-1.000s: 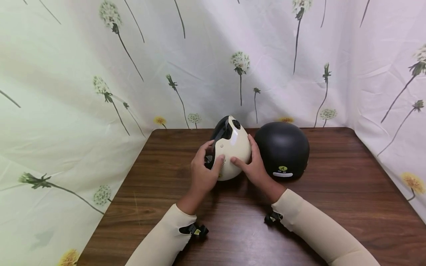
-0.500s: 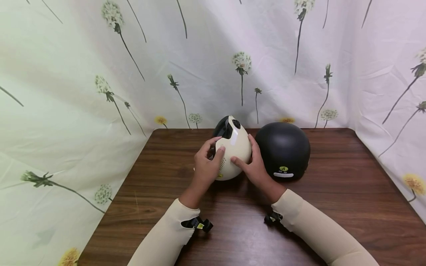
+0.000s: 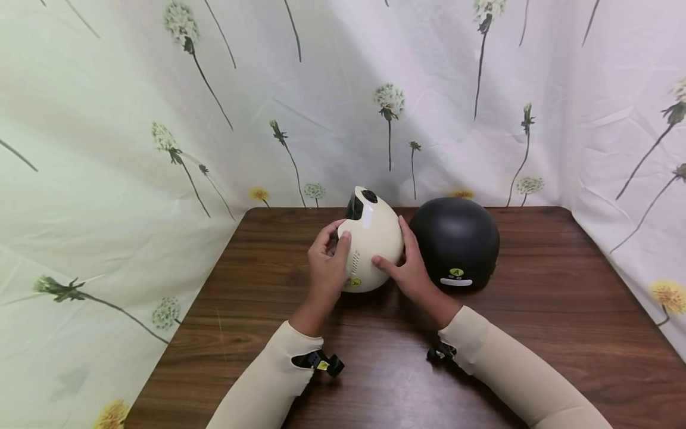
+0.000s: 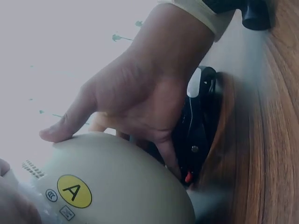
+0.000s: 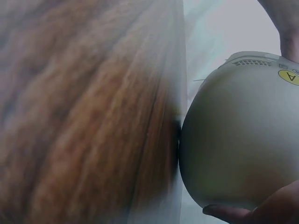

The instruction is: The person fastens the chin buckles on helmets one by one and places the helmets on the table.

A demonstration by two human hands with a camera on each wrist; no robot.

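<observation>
A cream helmet (image 3: 372, 247) with a black round knob and a dark opening stands tilted on the brown table, held between both hands. My left hand (image 3: 328, 265) grips its left rim, thumb on the outer shell and fingers tucked inside the opening. My right hand (image 3: 409, 268) holds the right side, fingers along the far face and thumb on the near face. In the left wrist view a yellow "A" sticker (image 4: 74, 191) shows on the shell, with black straps and a red tab (image 4: 188, 177) beyond the left hand.
A matte black helmet (image 3: 454, 241) with its own yellow "A" sticker and white label rests close to the right hand. The wooden table (image 3: 246, 286) runs up to a white flower-printed curtain (image 3: 332, 119) behind and at both sides.
The cream helmet has turned so its opening faces farther left and away, and its vents and yellow sticker now show. My left hand shifted its hold along the rim; the right hand stayed.
</observation>
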